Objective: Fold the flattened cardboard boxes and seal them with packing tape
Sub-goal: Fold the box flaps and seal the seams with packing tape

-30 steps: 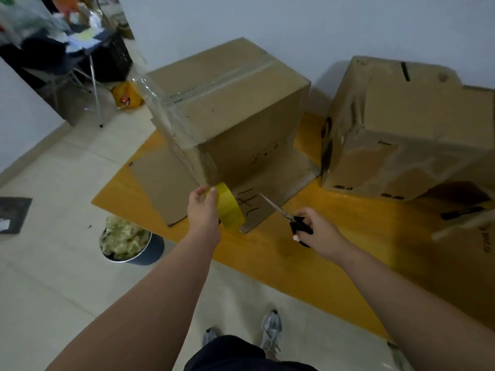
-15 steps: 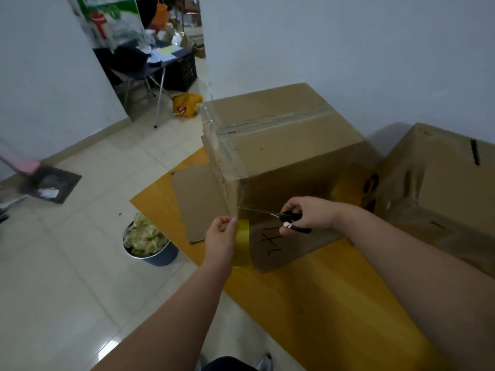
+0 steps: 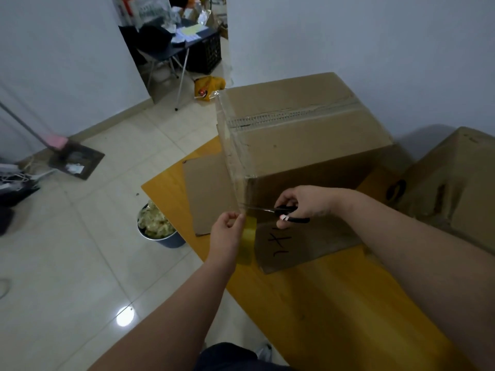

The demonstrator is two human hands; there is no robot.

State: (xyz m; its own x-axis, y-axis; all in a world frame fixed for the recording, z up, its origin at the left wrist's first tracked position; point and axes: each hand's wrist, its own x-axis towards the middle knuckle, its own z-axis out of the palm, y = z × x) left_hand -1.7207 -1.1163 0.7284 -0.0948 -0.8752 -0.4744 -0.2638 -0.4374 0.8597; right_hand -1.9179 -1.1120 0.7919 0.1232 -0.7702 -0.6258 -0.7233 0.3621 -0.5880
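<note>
A folded cardboard box (image 3: pixel 302 140) stands on a low yellow-wood table (image 3: pixel 321 303), its top seam taped. A clear strip of tape (image 3: pixel 227 156) runs from the box's top left edge down to a yellowish tape roll (image 3: pixel 247 243). My left hand (image 3: pixel 226 234) grips that roll just below the box's near corner. My right hand (image 3: pixel 300 203) holds black-handled scissors (image 3: pixel 278 211), their blades pointing left and meeting the stretched tape just above the roll. A second cardboard box (image 3: pixel 455 183) sits at the right.
A flat cardboard piece (image 3: pixel 206 194) lies on the table left of the box. A metal bowl (image 3: pixel 158 228) of pale scraps stands on the tiled floor by the table's edge. A dustpan (image 3: pixel 75 162) and a broom lie at left; a doorway shows a cluttered desk.
My right hand has brought the scissors from the table's front up and left to the tape. My left hand kept the roll below the box corner. The view swung left.
</note>
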